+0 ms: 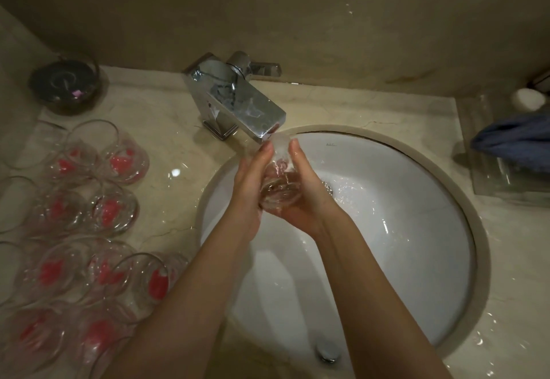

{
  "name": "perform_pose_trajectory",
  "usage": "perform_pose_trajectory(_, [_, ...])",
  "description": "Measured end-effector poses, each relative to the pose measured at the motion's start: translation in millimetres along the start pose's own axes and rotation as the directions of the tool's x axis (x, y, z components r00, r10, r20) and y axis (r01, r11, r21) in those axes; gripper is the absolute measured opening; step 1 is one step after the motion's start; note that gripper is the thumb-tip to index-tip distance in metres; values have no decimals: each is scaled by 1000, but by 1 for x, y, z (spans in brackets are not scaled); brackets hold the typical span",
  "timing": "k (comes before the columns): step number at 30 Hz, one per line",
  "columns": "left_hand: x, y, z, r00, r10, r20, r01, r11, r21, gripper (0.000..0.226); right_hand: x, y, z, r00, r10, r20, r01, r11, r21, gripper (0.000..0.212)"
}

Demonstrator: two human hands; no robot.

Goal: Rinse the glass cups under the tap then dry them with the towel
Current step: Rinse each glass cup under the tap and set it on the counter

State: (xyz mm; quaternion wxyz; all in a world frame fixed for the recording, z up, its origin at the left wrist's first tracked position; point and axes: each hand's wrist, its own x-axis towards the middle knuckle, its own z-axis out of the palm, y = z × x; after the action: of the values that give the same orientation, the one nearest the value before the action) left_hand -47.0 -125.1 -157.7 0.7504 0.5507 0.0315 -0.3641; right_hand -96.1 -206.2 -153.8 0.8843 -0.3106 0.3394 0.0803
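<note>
small dark maker's mark on the inner wall of the white sink point(416, 229), too tiny to read

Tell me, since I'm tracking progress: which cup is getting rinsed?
The cup held between both hands under the tap, over the sink. The other cups stand on the counter, left of the sink.

We're in a bathroom: round white ceramic sink point(416, 229) set into a beige marble bench point(166, 128), square chrome tap point(235, 98).
</note>
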Motion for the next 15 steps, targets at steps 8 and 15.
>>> perform_pose_trajectory(8, [-3,0,-4,996,-80,-45,82,996,41,59,-9,-2,-9,997,-12,-70,15,999,42,62])
perform_pose_trajectory(15, [-11,3,-2,998,-38,-55,38,999,10,61,-21,-14,-6,980,-16,-197,-55,935,-351,58])
